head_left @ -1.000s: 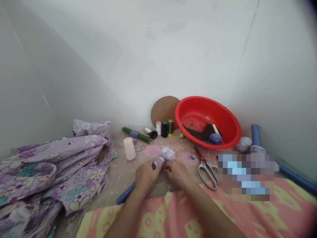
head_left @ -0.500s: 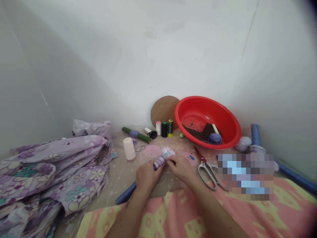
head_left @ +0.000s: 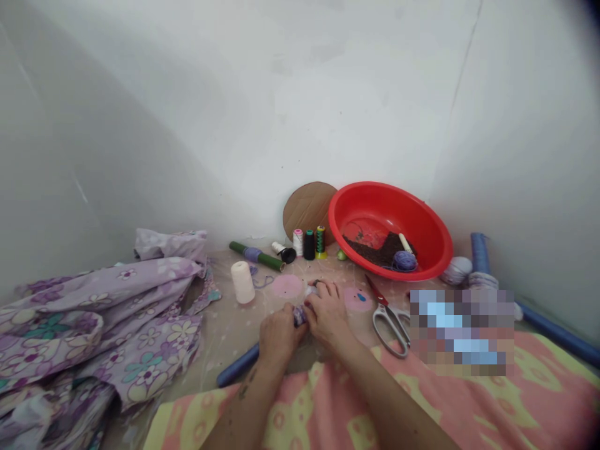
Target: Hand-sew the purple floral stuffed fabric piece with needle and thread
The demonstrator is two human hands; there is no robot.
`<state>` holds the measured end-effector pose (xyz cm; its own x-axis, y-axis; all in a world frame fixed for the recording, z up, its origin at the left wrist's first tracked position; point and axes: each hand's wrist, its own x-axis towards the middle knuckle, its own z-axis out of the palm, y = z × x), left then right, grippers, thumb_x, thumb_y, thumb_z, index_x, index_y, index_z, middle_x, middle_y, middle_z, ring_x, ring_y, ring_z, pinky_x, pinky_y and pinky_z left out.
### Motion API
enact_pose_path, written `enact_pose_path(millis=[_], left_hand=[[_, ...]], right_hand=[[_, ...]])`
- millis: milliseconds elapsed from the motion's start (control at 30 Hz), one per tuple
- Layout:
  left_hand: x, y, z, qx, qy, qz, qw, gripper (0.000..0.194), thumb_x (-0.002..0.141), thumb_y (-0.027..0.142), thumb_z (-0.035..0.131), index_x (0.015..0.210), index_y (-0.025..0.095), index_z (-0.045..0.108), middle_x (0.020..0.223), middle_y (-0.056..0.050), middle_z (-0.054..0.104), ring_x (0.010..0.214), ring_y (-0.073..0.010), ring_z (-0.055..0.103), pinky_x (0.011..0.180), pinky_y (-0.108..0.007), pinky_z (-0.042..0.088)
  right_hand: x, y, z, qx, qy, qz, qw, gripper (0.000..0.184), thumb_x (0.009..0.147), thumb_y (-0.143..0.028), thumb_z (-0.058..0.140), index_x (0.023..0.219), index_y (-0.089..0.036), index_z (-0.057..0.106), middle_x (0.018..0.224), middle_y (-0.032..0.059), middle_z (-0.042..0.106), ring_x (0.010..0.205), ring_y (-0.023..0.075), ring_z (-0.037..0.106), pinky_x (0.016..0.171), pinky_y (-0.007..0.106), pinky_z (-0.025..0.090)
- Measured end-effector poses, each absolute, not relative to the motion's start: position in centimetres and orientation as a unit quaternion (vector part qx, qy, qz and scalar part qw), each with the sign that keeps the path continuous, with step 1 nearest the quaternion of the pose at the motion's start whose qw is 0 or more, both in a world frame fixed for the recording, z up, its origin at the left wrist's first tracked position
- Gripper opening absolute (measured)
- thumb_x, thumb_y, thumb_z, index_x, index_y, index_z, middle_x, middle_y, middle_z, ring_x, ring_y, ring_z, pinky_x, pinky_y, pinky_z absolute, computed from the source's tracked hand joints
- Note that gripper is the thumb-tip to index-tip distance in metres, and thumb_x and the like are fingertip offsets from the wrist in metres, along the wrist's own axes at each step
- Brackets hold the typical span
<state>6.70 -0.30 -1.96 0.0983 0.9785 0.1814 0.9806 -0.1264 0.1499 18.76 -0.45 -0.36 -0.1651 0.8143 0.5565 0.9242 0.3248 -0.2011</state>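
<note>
My left hand (head_left: 278,334) is wrapped round a dark blue rod (head_left: 238,365), whose lower end slants out below the wrist. On the rod's upper part sits a strip of purple floral fabric (head_left: 299,315), gathered at the end into a ball-like bundle. My right hand (head_left: 329,314) curls over that bundle and hides most of it. Its thumb and fingers press round the cloth, close to the left hand's knuckles. A cone of white thread (head_left: 242,283) stands to the left of the hands. Scissors (head_left: 391,325) with red blades and grey handles lie on the right.
A red basin (head_left: 435,247) tilts at the back, holding a purple yarn ball (head_left: 404,260). Thread spools (head_left: 309,244), a cardboard disc (head_left: 304,206) and a green rod (head_left: 267,260) line the wall. Floral cloth (head_left: 154,325) heaps left; a pink-yellow cloth (head_left: 328,412) covers the front.
My right hand has shifted from pinching beside the bundle to covering it from above, with the fingers curled over it. The left hand keeps its grip on the rod.
</note>
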Motion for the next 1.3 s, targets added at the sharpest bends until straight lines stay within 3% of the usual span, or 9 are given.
enact_pose_path(millis=[367,600,833,1100,1300], left_hand=[[6.8,-0.3,-2.4,-0.749,-0.654,-0.106,-0.011,0.027,0.079,0.028,0.035,0.101,0.023,0.048,0.084,-0.005,0.061,0.076,-0.0163,0.057,0.066,-0.025,0.038],[6.8,-0.5,-2.3,-0.768,-0.630,-0.117,-0.003,0.024,0.079,0.020,0.034,0.096,0.022,0.051,0.081,-0.004,0.062,0.074,-0.0163,0.057,0.066,-0.026,0.039],[7.2,-0.6,-2.4,-0.762,-0.638,-0.112,-0.003,0.025,0.079,0.024,0.033,0.096,0.021,0.052,0.081,-0.006,0.061,0.074,-0.0171,0.056,0.065,-0.026,0.038],[7.1,-0.6,-2.1,-0.764,-0.634,-0.117,-0.014,0.030,0.077,0.039,0.036,0.098,0.022,0.051,0.083,-0.006,0.061,0.076,-0.0164,0.056,0.065,-0.025,0.036],[7.2,-0.6,-2.2,-0.767,-0.631,-0.116,-0.005,0.027,0.079,0.031,0.034,0.098,0.021,0.051,0.082,-0.006,0.061,0.074,-0.0162,0.056,0.064,-0.025,0.036]], right_hand=[[17.4,-0.4,0.3,-0.559,-0.786,-0.154,0.215,0.018,0.074,-0.019,0.042,0.081,-0.015,0.059,0.094,0.0100,0.051,0.100,0.0232,0.034,0.095,0.045,0.007],[17.0,0.1,-0.2,-0.537,-0.796,-0.163,0.227,0.019,0.073,-0.016,0.041,0.080,-0.014,0.059,0.089,0.0096,0.052,0.094,0.0227,0.038,0.095,0.043,0.010],[17.0,1.5,-1.2,-0.553,-0.774,-0.151,0.269,0.016,0.073,-0.016,0.043,0.077,-0.015,0.058,0.091,0.0073,0.051,0.087,0.0189,0.039,0.091,0.036,0.018],[18.0,0.5,-0.1,-0.549,-0.792,-0.150,0.223,0.018,0.072,-0.021,0.043,0.080,-0.015,0.058,0.088,0.0085,0.051,0.089,0.0217,0.039,0.091,0.039,0.015],[17.4,1.2,-0.7,-0.552,-0.779,-0.127,0.268,0.014,0.072,-0.018,0.045,0.076,-0.017,0.058,0.087,0.0066,0.053,0.086,0.0195,0.040,0.086,0.036,0.021]])
